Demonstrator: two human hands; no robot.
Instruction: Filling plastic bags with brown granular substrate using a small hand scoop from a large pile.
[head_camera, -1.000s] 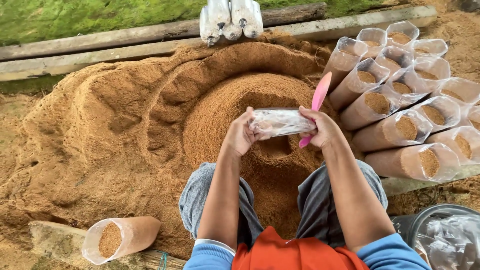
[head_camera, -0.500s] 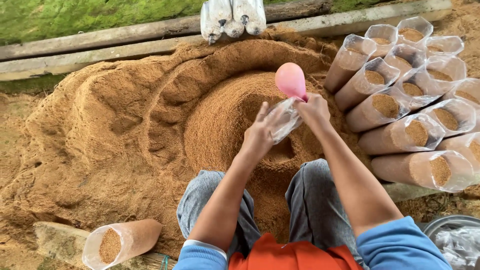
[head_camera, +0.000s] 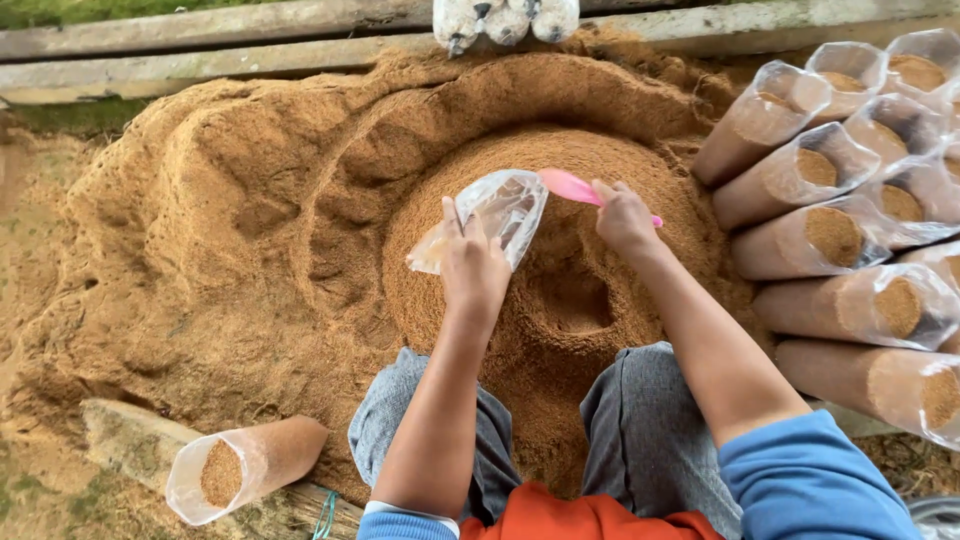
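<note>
Change, bag: a second ago the bag (head_camera: 487, 215) was held flat and crosswise between both hands over the lap; now it is tilted, mouth open toward 1 o'clock, over the sawdust mound (head_camera: 560, 300).
Change, scoop: half a second ago the pink scoop (head_camera: 572, 186) stood raised above the hands; now it lies low and level, its bowl at the bag mouth.
Change, reach: both arms are stretched farther toward 12 o'clock than before.
Meaning: judged from these shifts, the work has passed from opening the bag to loading it with sawdust; the bag looks nearly empty.
Left hand (head_camera: 472, 268): closed on the bag's lower edge, thumb up along the plastic.
Right hand (head_camera: 622, 212): closed on the scoop handle; hands are apart, right at 3 o'clock of left.
Bag position: at 12 o'clock of the left hand, touching it; at 9 o'clock of the right hand, just beside the scoop bowl.
Hollow (head_camera: 578, 300): dug in the mound at 6 o'clock of the right hand.
Filled bags (head_camera: 830, 235): stacked on their sides at 3 o'clock, well apart from the hands.
Single filled bag (head_camera: 245, 468): lying at 7 o'clock, near the left knee.
</note>
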